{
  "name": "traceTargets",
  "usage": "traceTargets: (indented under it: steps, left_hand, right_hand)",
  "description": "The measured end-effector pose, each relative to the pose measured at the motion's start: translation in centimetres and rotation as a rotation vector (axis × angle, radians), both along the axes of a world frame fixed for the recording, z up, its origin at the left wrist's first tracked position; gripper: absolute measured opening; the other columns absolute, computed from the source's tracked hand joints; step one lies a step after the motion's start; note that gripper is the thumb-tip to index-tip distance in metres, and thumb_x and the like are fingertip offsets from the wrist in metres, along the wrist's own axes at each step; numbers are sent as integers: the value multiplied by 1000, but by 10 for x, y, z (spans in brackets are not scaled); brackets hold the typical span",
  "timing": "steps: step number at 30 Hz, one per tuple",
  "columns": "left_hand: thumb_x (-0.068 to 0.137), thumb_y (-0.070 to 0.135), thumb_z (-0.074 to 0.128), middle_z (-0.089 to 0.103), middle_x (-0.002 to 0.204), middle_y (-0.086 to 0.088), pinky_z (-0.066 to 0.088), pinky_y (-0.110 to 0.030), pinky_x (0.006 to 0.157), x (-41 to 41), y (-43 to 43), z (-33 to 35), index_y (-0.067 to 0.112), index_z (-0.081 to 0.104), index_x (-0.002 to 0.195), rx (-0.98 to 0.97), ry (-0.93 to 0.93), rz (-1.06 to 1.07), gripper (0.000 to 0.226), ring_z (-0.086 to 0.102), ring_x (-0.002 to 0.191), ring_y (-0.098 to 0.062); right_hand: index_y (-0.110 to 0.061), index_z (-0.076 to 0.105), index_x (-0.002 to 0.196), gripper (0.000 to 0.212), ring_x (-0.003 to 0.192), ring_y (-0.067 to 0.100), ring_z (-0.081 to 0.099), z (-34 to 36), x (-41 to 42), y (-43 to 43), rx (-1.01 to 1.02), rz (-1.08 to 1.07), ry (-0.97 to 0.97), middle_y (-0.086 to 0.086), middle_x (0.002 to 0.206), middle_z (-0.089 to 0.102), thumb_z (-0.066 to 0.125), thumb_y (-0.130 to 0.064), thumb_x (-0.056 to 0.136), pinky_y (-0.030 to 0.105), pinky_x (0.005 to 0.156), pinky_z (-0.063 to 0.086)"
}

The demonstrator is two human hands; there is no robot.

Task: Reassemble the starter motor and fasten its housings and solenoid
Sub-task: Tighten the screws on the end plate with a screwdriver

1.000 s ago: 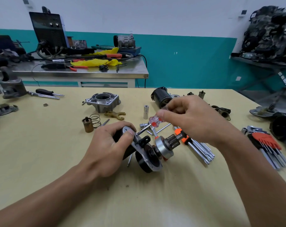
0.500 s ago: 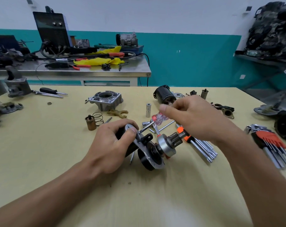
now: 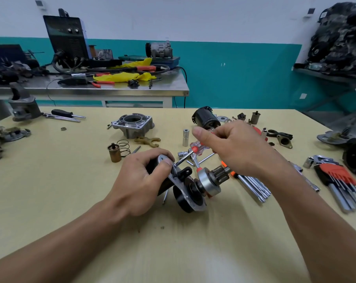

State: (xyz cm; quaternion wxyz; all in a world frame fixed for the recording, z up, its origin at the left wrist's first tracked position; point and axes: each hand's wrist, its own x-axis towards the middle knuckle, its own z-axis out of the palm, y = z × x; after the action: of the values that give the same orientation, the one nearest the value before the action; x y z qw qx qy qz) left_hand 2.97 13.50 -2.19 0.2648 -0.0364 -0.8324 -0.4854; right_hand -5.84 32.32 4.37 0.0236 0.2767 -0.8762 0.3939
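Head view, as I read it from my remote station. My left hand (image 3: pixel 140 180) grips the black body of the starter motor (image 3: pixel 190 193), fingers curled over the top and thumb pressed on the upper edge of its silver end plate. The motor lies on its side on the yellow table (image 3: pixel 71 190), near the middle, with its toothed gear (image 3: pixel 220 174) pointing right. My right hand (image 3: pixel 234 148) hovers just above and behind the gear, fingertips pinching the clear, red-tipped handle of a small screwdriver (image 3: pixel 195 149). Its shaft slants down and left to the end plate, just beside my left thumb; I cannot tell whether the tip sits in a screw. Behind the motor, well apart from it, stand a grey cast housing (image 3: pixel 135 124), a black cylinder (image 3: pixel 205 119), a brass plunger (image 3: pixel 114 153) beside a coil spring (image 3: pixel 124 148), and an upright socket (image 3: pixel 185 137). Hex keys (image 3: pixel 336 178) lie at right
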Motion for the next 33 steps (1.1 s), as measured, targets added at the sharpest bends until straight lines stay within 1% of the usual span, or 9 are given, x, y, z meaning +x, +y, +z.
traceTargets:
  steps: [4,7,9,13,15,22,27,31,33]
  left_hand:
    - [81,44,46,68,83,-1,48,-24,66,1,2,0,23,68,83,17,-6,-7,30,62,78,-16]
    - [81,44,46,68,83,0,47,-25,67,0,1,-1,23,68,82,6,-12,-2,30,62,78,-16]
    - [81,44,46,68,83,0,47,-25,67,-1,0,-1,23,68,81,3,-11,0,31,62,79,-17]
    - [82,42,47,66,83,-4,46,-26,67,-1,1,-2,20,67,84,11,2,-8,30,60,79,-20]
    - [82,43,47,67,85,-2,46,-25,67,-1,1,-2,21,67,84,2,0,-5,29,61,80,-19]
    - [81,44,46,68,88,4,47,-21,68,-1,0,-2,26,68,87,-2,-7,8,29,62,83,-14]
    - [82,42,46,67,86,-1,47,-25,67,-2,0,-2,23,67,85,-4,0,5,29,62,80,-18]
    - [82,42,46,68,87,2,47,-21,66,-2,0,-2,24,67,86,-7,6,0,28,62,81,-15]
    - [82,43,47,68,87,3,48,-22,67,-2,0,-2,25,68,86,-3,-2,2,28,63,81,-15]
  right_hand:
    - [-21,62,76,63,49,2,47,0,0,2,-41,26,-21,-13,55,56,52,-83,74,23,53,36]
    - [-30,66,98,21,61,7,55,6,-3,12,-78,153,-138,0,68,66,70,-47,86,33,63,43]
    - [-25,67,97,17,59,11,52,6,-4,15,-60,173,-156,6,64,63,71,-38,88,34,61,42]
    - [-3,58,69,71,40,7,31,2,-2,5,71,-18,34,-9,44,34,53,-73,83,23,44,29]
    - [-1,61,73,84,41,8,35,1,-1,3,55,-31,-1,-10,45,38,43,-84,76,26,50,33]
    - [-26,67,98,18,54,8,50,9,-2,16,-59,185,-161,-7,60,63,66,-42,90,30,58,40]
    - [-12,49,59,67,40,10,31,4,1,5,54,-24,29,-9,44,35,48,-73,85,26,45,28]
    - [-1,66,84,91,49,12,43,3,-3,8,-98,70,-143,-3,51,53,38,-87,75,28,52,36]
    - [-15,71,97,65,50,6,46,7,-4,14,-140,157,-184,-4,56,61,54,-75,81,29,56,37]
